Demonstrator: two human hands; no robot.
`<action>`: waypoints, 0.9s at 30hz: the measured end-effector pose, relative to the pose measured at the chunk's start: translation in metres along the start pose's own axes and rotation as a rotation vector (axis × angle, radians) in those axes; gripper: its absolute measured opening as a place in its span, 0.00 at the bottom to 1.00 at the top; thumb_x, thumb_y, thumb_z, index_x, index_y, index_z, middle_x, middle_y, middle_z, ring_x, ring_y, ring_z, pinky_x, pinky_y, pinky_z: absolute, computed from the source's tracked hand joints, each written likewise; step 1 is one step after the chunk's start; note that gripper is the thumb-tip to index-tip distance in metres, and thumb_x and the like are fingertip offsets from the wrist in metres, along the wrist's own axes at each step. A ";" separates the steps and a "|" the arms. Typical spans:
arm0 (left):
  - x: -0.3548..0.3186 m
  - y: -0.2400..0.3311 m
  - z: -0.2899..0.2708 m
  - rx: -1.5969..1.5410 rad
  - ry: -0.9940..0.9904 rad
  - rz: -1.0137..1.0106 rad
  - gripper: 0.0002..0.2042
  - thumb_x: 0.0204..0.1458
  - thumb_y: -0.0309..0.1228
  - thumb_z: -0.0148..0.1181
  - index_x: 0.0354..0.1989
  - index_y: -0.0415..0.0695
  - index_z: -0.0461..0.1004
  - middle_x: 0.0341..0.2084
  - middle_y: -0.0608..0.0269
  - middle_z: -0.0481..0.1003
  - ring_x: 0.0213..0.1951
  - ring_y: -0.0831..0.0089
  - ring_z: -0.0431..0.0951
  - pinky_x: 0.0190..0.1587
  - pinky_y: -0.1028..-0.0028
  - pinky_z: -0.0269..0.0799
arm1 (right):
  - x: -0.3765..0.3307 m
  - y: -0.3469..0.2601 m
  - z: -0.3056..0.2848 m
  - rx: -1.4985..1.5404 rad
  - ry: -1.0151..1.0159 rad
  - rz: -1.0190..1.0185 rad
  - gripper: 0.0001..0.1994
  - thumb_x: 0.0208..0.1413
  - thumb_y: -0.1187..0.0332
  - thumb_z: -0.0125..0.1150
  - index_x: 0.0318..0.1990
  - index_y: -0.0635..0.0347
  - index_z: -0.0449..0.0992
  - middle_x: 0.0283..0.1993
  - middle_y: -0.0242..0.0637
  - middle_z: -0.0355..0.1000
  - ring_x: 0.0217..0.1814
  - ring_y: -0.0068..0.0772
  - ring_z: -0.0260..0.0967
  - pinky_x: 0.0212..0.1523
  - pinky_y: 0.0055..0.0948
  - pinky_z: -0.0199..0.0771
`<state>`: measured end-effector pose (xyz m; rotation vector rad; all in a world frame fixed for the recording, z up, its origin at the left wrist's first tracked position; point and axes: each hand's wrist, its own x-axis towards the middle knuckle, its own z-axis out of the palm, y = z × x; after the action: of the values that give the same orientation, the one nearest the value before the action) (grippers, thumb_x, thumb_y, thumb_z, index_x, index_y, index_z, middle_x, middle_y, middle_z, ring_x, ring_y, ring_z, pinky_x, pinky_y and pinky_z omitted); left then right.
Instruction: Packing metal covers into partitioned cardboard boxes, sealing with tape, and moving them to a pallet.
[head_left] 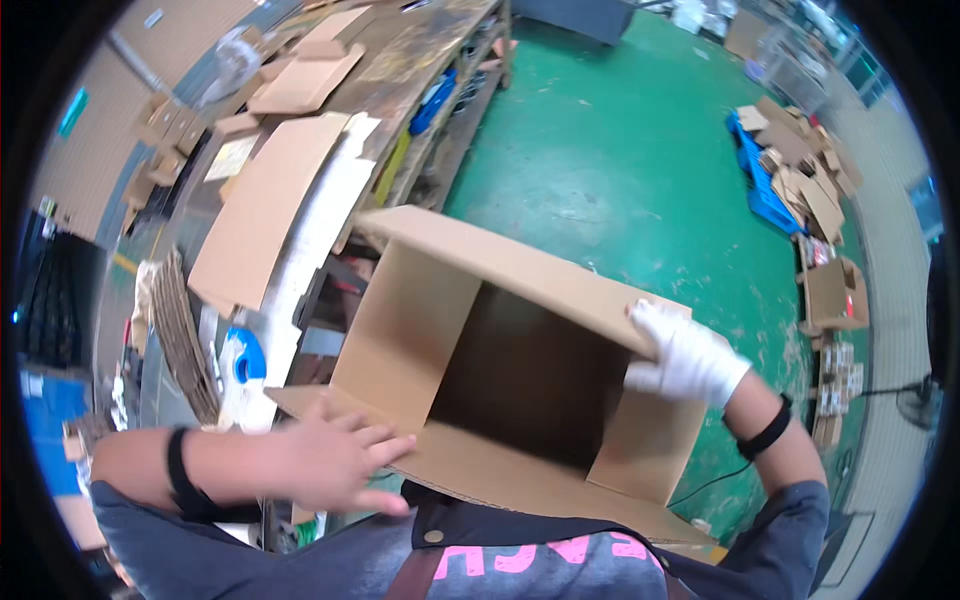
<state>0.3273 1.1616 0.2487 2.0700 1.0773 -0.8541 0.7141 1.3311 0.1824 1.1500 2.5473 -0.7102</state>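
Note:
An open brown cardboard box (405,320) is in front of my body, tilted, with its flaps spread and its inside dark. My left hand (335,455) is bare and slightly blurred. Its fingers are spread, and it lies over the left end of the near flap. My right hand (685,355) wears a white glove and is closed around the right end of the far flap, thumb on the inner side. Whatever the box rests on is hidden beneath it.
To the left runs a workbench (395,60) bearing flat cardboard sheets (270,210), a stack of folded cardboard (180,335) and a blue ring-shaped tool (243,355). On the green floor (600,150), at right, a blue pallet (762,190) holds cardboard scraps near an open carton (835,293).

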 end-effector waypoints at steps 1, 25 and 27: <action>0.005 0.012 0.021 0.101 0.181 -0.126 0.37 0.54 0.61 0.48 0.66 0.47 0.59 0.65 0.49 0.59 0.63 0.53 0.64 0.60 0.41 0.56 | -0.001 -0.007 0.034 -0.129 -0.033 -0.007 0.45 0.50 0.40 0.57 0.67 0.65 0.53 0.70 0.62 0.45 0.73 0.64 0.40 0.69 0.57 0.43; 0.153 -0.200 0.067 -1.244 1.026 -0.097 0.27 0.67 0.47 0.34 0.71 0.49 0.50 0.67 0.58 0.57 0.66 0.67 0.58 0.67 0.70 0.50 | -0.076 0.100 0.180 0.913 0.974 0.441 0.28 0.66 0.64 0.47 0.69 0.62 0.51 0.72 0.44 0.50 0.71 0.36 0.53 0.68 0.34 0.53; 0.162 -0.210 0.078 -1.122 1.114 -0.108 0.26 0.66 0.46 0.36 0.70 0.49 0.51 0.66 0.58 0.59 0.65 0.67 0.60 0.66 0.70 0.52 | -0.062 0.106 0.189 0.480 0.960 0.533 0.24 0.65 0.64 0.47 0.66 0.63 0.57 0.72 0.46 0.51 0.71 0.41 0.53 0.68 0.36 0.53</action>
<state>0.2013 1.2680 0.0266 1.3489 1.6473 0.9036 0.8404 1.2524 0.0138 2.7395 2.5056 -0.7539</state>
